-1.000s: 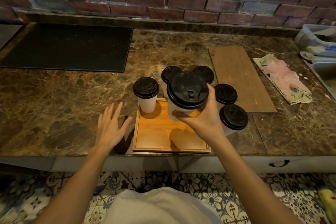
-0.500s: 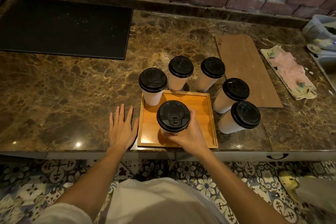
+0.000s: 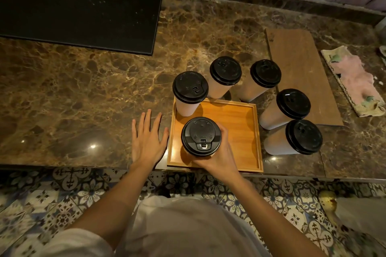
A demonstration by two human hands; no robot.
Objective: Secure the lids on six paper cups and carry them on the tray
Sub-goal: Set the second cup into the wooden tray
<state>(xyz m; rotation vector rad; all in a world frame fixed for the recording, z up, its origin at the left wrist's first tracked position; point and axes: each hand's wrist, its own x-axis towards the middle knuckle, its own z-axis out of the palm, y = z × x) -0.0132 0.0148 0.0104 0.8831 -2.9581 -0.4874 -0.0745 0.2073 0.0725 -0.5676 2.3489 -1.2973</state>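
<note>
1. My right hand [image 3: 217, 158] wraps the near cup [image 3: 201, 142] from its 5 o'clock side. The fingers and thumb are curled round the wall just under the black lid [image 3: 198, 129], so I am clamped on the paper and not on the lid.
2. That cup stands over the 7 o'clock corner of the tray [image 3: 236, 123]. The lid hides its base, so I cannot tell whether it is fully down. I should lower it straight and feel the base go flat. Then I spread my fingers sideways to let go, because dragging upward could pop the lid.
3. I want it tucked toward the left and near rims, apart from the corner cup [image 3: 190, 87] at the tray's 11 o'clock. Four more need room.
4. My left hand [image 3: 147, 140] lies flat on the counter [image 3: 83, 100] with fingers straight and spread, gripping nothing. It is just beside the tray's 9 o'clock edge, well placed to stop the tray sliding.
5. The rest wait on the counter, all lidded: the 12 o'clock cup [image 3: 225, 70], 1 o'clock cup [image 3: 265, 73], 3 o'clock cup [image 3: 293, 103] and 4 o'clock cup [image 3: 304, 136]. The 4 o'clock one is my nearest next reach.
</note>
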